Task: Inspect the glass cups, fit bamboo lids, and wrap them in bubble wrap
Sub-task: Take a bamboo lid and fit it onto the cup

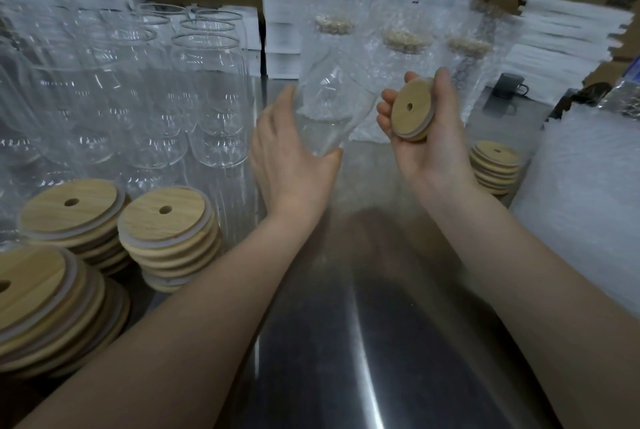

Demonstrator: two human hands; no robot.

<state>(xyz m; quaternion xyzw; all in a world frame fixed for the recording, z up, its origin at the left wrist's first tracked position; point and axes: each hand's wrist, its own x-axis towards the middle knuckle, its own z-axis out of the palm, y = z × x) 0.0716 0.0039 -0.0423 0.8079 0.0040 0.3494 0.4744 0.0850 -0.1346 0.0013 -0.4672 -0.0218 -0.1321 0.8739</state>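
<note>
My left hand [291,155] holds a clear glass cup [334,106] from below, tilted with its mouth up and to the right, above the steel table [346,324]. My right hand [426,138] grips a round bamboo lid [412,109] with a small centre hole and a white seal ring, just right of the cup's mouth and apart from it. Behind them stand three cups wrapped in bubble wrap with lids on [405,44].
Several bare glass cups [138,89] crowd the left side. Stacks of bamboo lids sit at front left [169,231] and a smaller lid stack [495,170] at right. A bubble wrap pile [581,193] lies far right. A dark mug [510,86], white stacked sheets and cardboard boxes are behind.
</note>
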